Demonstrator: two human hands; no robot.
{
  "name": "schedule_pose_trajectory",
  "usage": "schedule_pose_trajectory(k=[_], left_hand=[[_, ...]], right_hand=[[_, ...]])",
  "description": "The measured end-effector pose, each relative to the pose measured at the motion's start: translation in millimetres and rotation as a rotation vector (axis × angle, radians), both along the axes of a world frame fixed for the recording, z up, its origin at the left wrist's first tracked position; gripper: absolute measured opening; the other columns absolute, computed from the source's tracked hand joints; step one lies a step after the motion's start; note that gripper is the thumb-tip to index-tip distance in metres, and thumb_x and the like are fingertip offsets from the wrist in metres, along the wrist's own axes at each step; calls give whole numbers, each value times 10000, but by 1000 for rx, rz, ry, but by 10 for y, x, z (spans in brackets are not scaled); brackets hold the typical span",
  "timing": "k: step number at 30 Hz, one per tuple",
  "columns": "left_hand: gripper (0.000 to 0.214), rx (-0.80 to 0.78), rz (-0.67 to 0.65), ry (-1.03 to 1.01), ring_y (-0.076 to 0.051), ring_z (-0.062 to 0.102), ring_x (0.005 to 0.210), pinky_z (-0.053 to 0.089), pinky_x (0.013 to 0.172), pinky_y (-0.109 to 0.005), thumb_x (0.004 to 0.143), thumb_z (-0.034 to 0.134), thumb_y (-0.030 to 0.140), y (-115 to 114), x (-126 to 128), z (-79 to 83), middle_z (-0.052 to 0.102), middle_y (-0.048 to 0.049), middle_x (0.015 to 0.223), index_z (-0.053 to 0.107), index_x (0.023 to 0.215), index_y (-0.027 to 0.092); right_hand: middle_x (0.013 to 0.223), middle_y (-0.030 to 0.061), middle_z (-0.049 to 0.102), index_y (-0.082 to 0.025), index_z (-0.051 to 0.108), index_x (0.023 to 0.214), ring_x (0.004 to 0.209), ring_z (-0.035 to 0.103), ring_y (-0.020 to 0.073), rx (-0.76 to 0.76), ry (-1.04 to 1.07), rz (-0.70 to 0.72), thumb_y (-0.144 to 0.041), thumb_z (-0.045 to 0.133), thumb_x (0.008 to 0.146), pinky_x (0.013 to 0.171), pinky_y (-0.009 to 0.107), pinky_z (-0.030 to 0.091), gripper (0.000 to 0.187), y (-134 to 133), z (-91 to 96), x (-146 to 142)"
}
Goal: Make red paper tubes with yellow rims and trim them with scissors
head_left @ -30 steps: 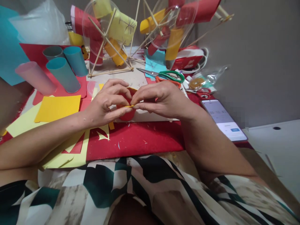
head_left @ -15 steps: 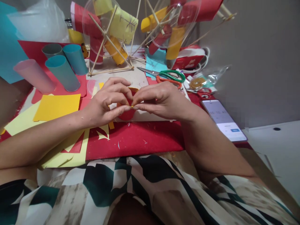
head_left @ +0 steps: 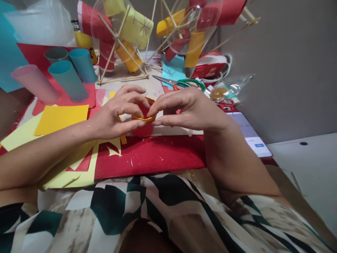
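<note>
A small red cup (head_left: 143,130) with a yellow strip along its rim stands between my hands. My left hand (head_left: 123,112) has its thumb outside the near rim and fingertips reaching inside, closed on the left part of the edge. At the right part of that rim, my right hand (head_left: 184,109) has its thumb outside and forefinger over the opening, the edge between them. Fingers hide part of the far side of the cup.
Two stick frames (head_left: 119,38) with clear discs and coloured paper cups rise behind. Green-handled scissors (head_left: 181,82) lie beyond my right hand, a phone (head_left: 252,140) farther right. Several plastic tumblers (head_left: 68,82) and yellow paper (head_left: 61,119) are at left.
My fingertips have parted slightly along the rim, exposing more of the yellow strip and the cup's red inside. My right hand has shifted slightly. The whole view has drifted a little.
</note>
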State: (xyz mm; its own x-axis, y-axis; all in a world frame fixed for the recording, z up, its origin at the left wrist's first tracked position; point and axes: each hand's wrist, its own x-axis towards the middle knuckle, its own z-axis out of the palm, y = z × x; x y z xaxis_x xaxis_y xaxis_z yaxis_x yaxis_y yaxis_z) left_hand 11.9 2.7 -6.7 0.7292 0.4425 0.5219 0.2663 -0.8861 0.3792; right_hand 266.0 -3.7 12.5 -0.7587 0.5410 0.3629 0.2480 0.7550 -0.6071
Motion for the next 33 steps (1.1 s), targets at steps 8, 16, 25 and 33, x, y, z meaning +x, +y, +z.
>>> schedule_pose_trajectory(k=[8,16,25,33], left_hand=[[275,-27,58,-36,-291,592,1238,482,1072,-549,934,675,505,-23,35,-22,737,-49,982,716,845,247],[302,-28,18,-45,-285,610,1220,509,1042,-524,967,624,501,-64,63,-17,725,-51,947,708,812,255],[385,-19,67,-62,-284,612,1219,483,1076,-539,974,592,565,9,29,-49,741,-51,968,713,807,239],[322,-6,18,-48,-283,605,1226,514,1048,-519,969,620,513,-68,51,-8,727,-48,943,706,795,256]], right_hand=[[858,22,746,-200,740,921,768,684,127,60,-19,-34,-268,635,990,736,258,527,143,-68,-20,-66],[743,-16,673,-175,688,887,621,622,79,0,-54,53,-225,624,993,633,206,479,133,-48,9,-35],[808,-16,716,-171,724,915,522,587,47,-107,27,-41,-260,681,949,532,186,458,105,-59,-36,-71],[785,-1,703,-171,700,870,639,623,74,-27,-32,37,-298,617,1006,637,193,494,203,-80,2,-41]])
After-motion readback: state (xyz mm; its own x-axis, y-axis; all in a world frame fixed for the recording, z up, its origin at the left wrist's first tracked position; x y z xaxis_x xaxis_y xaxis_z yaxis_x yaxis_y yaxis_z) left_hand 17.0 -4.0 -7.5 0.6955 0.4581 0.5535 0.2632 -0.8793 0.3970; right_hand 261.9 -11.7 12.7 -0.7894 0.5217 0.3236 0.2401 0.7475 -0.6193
